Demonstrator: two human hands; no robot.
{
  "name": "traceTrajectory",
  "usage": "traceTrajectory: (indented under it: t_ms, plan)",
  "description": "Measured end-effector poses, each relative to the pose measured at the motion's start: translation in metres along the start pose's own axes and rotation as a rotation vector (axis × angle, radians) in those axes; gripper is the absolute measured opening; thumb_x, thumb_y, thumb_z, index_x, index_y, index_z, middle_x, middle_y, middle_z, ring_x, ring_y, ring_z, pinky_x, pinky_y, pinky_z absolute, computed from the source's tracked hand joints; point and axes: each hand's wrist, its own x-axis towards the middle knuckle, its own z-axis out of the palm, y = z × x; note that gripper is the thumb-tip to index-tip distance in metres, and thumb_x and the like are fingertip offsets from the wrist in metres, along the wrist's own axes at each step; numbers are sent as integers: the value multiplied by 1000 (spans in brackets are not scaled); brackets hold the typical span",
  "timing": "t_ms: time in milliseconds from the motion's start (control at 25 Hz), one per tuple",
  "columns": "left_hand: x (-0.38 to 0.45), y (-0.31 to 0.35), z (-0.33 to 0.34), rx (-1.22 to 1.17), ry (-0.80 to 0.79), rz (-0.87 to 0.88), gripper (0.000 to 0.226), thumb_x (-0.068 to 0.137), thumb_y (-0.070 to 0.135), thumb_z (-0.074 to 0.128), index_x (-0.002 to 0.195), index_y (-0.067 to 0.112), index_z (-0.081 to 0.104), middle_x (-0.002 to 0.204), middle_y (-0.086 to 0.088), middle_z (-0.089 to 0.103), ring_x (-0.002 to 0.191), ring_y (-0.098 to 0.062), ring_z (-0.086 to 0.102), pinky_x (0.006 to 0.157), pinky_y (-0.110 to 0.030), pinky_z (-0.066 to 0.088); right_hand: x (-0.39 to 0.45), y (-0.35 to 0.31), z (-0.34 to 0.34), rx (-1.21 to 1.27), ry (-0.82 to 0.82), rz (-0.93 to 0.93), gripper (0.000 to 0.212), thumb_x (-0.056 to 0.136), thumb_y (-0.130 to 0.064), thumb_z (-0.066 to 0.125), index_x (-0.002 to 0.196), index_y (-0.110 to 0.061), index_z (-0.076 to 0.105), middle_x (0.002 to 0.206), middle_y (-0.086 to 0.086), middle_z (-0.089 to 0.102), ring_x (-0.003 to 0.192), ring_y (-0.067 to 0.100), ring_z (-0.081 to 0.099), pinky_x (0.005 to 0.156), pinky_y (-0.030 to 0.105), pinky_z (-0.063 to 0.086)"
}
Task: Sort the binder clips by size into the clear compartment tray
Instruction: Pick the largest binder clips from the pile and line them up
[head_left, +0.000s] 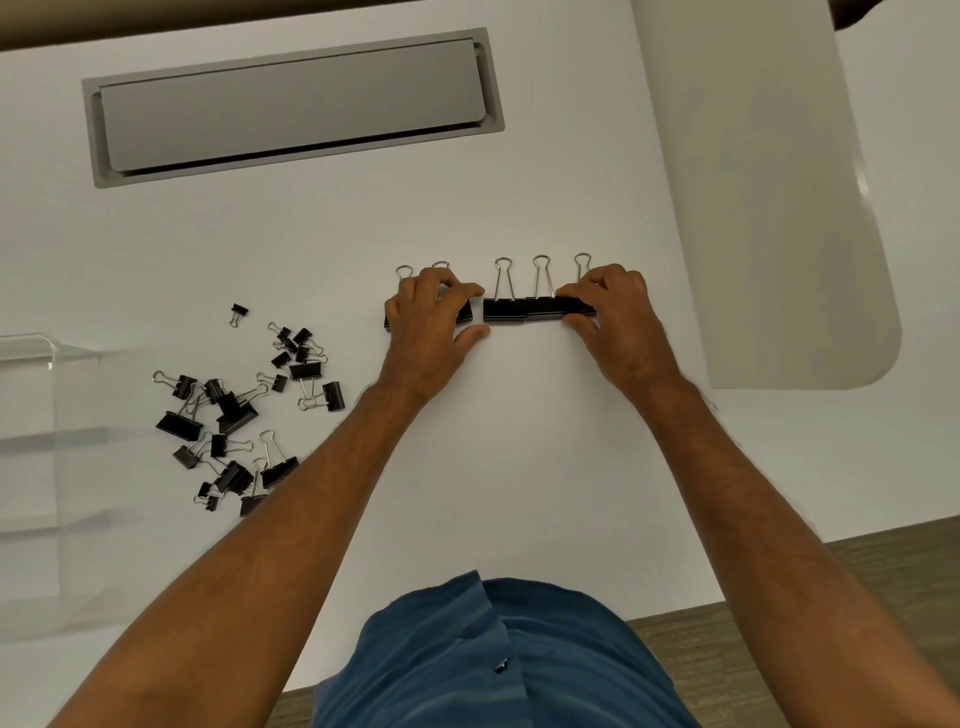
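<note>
Several large black binder clips stand in a row (522, 307) on the white table, wire handles pointing away from me. My left hand (434, 325) grips the two clips at the row's left end, fingers curled over them and thumb in front. My right hand (613, 312) pinches the clip at the right end. A small gap separates the left pair from the right three. A loose pile of black clips (244, 410) of mixed sizes lies to the left. The clear compartment tray (36, 441) sits at the far left edge, partly cut off.
A grey recessed cable hatch (291, 104) is set into the table at the back. A pale rounded panel (779, 197) lies at the right. One small clip (239, 314) lies apart above the pile. The table's front edge runs near my body.
</note>
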Motion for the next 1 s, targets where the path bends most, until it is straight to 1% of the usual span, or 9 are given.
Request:
traceTrajectory:
  t_ms: [160, 400, 640, 800, 1000]
  plan:
    - [0, 0, 2, 4, 11, -5, 39, 86, 43, 71, 122, 31, 63, 123, 5, 47, 113, -17, 40, 92, -29, 22, 4, -3, 2, -9, -12, -15, 32, 90, -14, 73, 121, -18, 70, 116, 5, 57, 108, 22, 47, 85, 23, 39]
    - [0, 1, 4, 7, 32, -7, 33, 87, 37, 71, 117, 27, 65, 123, 2, 49, 114, -20, 40, 90, -30, 24, 8, -6, 6, -8, -5, -28, 32, 90, -14, 73, 122, -17, 70, 114, 6, 58, 107, 22, 47, 86, 21, 36]
    - [0, 1, 5, 4, 41, -5, 30, 86, 35, 72, 114, 26, 66, 121, 2, 51, 111, -20, 41, 90, -30, 25, 10, -4, 9, -15, 8, -43, 33, 88, -11, 74, 121, -15, 70, 110, 7, 58, 104, 23, 47, 86, 18, 33]
    - [1, 1, 6, -8, 49, -15, 28, 86, 34, 72, 112, 25, 66, 120, 2, 51, 110, -19, 41, 90, -33, 30, 11, -5, 11, -20, 17, -49, 32, 88, -10, 74, 120, -15, 71, 108, 7, 59, 102, 24, 47, 85, 16, 29]
    - [2, 0, 6, -24, 67, -29, 29, 85, 33, 74, 112, 24, 67, 120, 2, 52, 110, -19, 42, 88, -31, 27, 13, -6, 10, -30, 16, -56, 32, 88, -9, 74, 120, -15, 71, 108, 7, 59, 104, 23, 47, 86, 18, 31]
